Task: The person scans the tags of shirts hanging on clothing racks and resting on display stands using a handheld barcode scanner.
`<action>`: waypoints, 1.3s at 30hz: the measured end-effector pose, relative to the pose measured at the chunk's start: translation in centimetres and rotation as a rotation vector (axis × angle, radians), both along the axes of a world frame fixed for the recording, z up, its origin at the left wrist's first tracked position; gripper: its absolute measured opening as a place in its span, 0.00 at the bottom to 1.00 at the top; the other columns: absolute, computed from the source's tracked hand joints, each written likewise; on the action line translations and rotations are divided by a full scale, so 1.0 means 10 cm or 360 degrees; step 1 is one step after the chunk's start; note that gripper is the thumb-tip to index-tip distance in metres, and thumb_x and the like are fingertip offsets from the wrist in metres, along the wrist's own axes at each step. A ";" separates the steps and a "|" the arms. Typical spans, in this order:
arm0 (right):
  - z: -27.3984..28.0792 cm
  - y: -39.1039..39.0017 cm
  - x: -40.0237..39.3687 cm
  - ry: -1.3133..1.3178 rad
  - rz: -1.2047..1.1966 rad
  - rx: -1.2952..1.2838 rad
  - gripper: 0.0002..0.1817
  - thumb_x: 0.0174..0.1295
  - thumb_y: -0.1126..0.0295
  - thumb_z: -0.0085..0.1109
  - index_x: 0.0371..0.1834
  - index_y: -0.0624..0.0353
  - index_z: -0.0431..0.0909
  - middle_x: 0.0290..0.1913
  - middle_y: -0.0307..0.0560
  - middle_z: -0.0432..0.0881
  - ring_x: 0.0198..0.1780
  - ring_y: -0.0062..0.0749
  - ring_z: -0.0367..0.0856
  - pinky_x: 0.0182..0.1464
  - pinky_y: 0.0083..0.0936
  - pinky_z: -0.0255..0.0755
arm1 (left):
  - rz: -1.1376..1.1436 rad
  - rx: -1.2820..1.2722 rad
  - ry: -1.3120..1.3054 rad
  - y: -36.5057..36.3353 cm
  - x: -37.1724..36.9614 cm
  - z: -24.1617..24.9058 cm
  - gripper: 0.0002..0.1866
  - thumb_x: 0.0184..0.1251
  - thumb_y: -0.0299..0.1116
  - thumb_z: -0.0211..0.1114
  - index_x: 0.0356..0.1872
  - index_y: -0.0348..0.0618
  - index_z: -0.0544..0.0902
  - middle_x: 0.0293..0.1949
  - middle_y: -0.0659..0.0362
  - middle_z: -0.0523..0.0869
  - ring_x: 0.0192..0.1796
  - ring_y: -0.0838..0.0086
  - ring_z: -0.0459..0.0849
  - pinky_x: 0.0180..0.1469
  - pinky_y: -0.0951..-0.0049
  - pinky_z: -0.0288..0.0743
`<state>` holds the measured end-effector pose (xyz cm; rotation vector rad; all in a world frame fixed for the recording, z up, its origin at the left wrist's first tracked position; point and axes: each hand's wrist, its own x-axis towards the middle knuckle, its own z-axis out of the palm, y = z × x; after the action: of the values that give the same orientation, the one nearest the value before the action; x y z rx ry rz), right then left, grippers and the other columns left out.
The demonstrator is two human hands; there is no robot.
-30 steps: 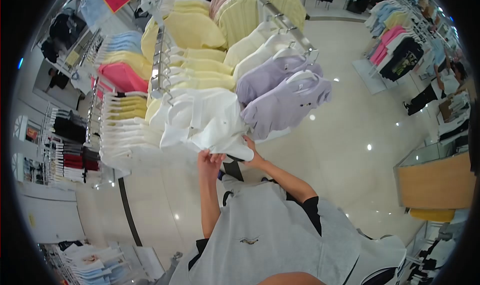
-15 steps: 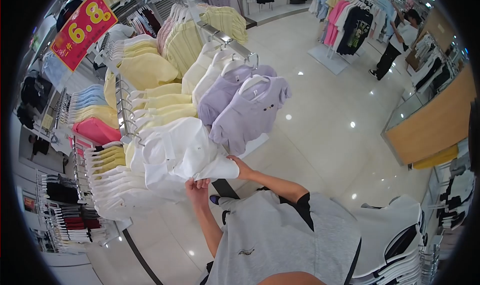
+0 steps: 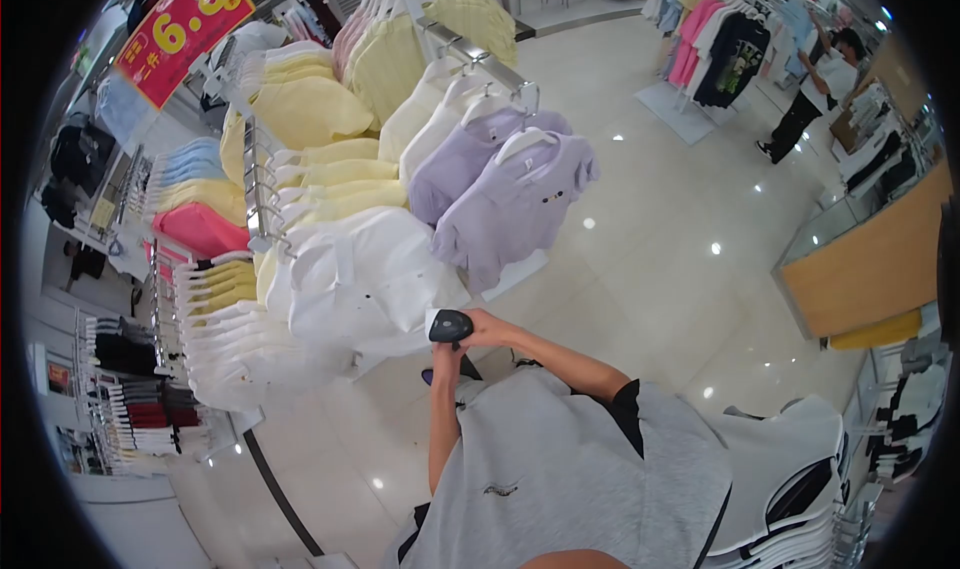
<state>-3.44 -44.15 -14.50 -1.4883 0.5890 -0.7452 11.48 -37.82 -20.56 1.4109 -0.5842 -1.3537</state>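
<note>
In front of my body I see a dark, rounded handheld device (image 3: 452, 326) with a pale front face, shaped like a garment steamer head. My right hand (image 3: 486, 328) is closed against its right side, fingers partly hidden behind it. Just below the device, my left hand (image 3: 446, 353) is closed around its lower part; its fingers are mostly hidden. The pale face points left, toward a white shirt (image 3: 375, 279) with a collar, hanging at the front of the rack. The shirt's right edge lies close beside the device; contact cannot be told.
Lavender shirts (image 3: 520, 204) hang at the metal rail's end (image 3: 480, 57). Yellow shirts (image 3: 345, 174) fill the rack behind. A red price sign (image 3: 185, 34) stands at upper left. More clothes (image 3: 765, 469) hang at lower right. Another person (image 3: 825, 84) stands at far right; a wooden counter (image 3: 870, 269) is below.
Both hands have let go of the white shirt's lower edge and come together to the right of it. The dark device now shows between them. The shirt hangs flatter.
</note>
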 end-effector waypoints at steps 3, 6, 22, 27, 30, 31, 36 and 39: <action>-0.05 -0.02 0.06 0.0100 -0.0005 -0.0319 0.23 0.44 0.74 0.65 0.48 0.63 0.77 0.39 0.45 0.84 0.41 0.30 0.80 0.46 0.29 0.75 | -0.0060 -0.0421 0.0797 -0.01 0.05 -0.24 0.19 0.72 0.45 0.53 0.56 0.46 0.74 0.55 0.58 0.78 0.58 0.70 0.76 0.58 0.66 0.72; 0.00 -0.04 -0.05 0.0270 0.0142 0.0037 0.25 0.43 0.73 0.68 0.50 0.63 0.78 0.41 0.46 0.85 0.44 0.26 0.79 0.50 0.28 0.74 | 0.0050 -0.0453 0.0539 -0.06 0.11 -0.26 0.20 0.75 0.45 0.47 0.57 0.43 0.74 0.53 0.58 0.80 0.54 0.68 0.80 0.58 0.64 0.73; -0.08 0.02 -1.10 0.0718 -0.0394 -0.0064 0.16 0.42 0.74 0.68 0.36 0.68 0.79 0.29 0.47 0.82 0.31 0.26 0.76 0.39 0.27 0.73 | 0.0469 -0.0136 0.0431 -0.31 0.02 0.42 0.24 0.73 0.50 0.54 0.57 0.40 0.70 0.46 0.58 0.80 0.47 0.71 0.81 0.45 0.66 0.79; 0.17 0.19 -0.79 0.0567 -0.0214 -0.0160 0.17 0.40 0.72 0.65 0.36 0.66 0.79 0.30 0.54 0.82 0.32 0.41 0.80 0.39 0.32 0.73 | 0.0456 -0.0211 0.0165 -0.30 -0.04 0.38 0.25 0.71 0.51 0.57 0.56 0.40 0.70 0.45 0.60 0.78 0.45 0.75 0.80 0.45 0.70 0.77; 0.07 0.23 -0.61 0.0729 -0.0137 -0.0262 0.18 0.39 0.69 0.64 0.36 0.64 0.80 0.32 0.60 0.82 0.35 0.54 0.80 0.39 0.37 0.73 | 0.0461 -0.0256 0.0156 -0.26 -0.06 0.37 0.26 0.71 0.51 0.57 0.57 0.38 0.70 0.45 0.60 0.78 0.44 0.76 0.79 0.45 0.71 0.76; 0.03 0.23 -0.58 0.0885 -0.0058 -0.0275 0.19 0.38 0.69 0.65 0.37 0.64 0.79 0.33 0.61 0.82 0.36 0.57 0.80 0.39 0.38 0.73 | 0.0336 -0.0217 0.0010 -0.23 -0.02 0.33 0.27 0.71 0.51 0.57 0.57 0.37 0.70 0.45 0.60 0.78 0.44 0.76 0.78 0.45 0.72 0.76; 0.14 0.27 -0.52 0.0885 -0.0082 -0.0312 0.19 0.38 0.67 0.64 0.36 0.63 0.79 0.33 0.62 0.81 0.37 0.61 0.77 0.39 0.40 0.72 | 0.0295 -0.0247 0.0036 -0.18 -0.03 0.38 0.29 0.71 0.51 0.58 0.58 0.35 0.70 0.44 0.60 0.78 0.43 0.77 0.78 0.44 0.74 0.75; -0.01 0.24 -0.51 0.1044 -0.0184 -0.0373 0.19 0.38 0.68 0.65 0.37 0.63 0.79 0.31 0.61 0.81 0.35 0.57 0.79 0.38 0.38 0.72 | 0.0349 -0.0196 0.0103 -0.18 -0.04 0.39 0.27 0.70 0.47 0.59 0.58 0.34 0.69 0.45 0.59 0.79 0.46 0.74 0.78 0.48 0.72 0.74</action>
<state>-8.51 -41.73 -14.64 -1.9404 1.1164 -0.4070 11.09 -39.59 -16.62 1.2867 -0.4486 -1.1649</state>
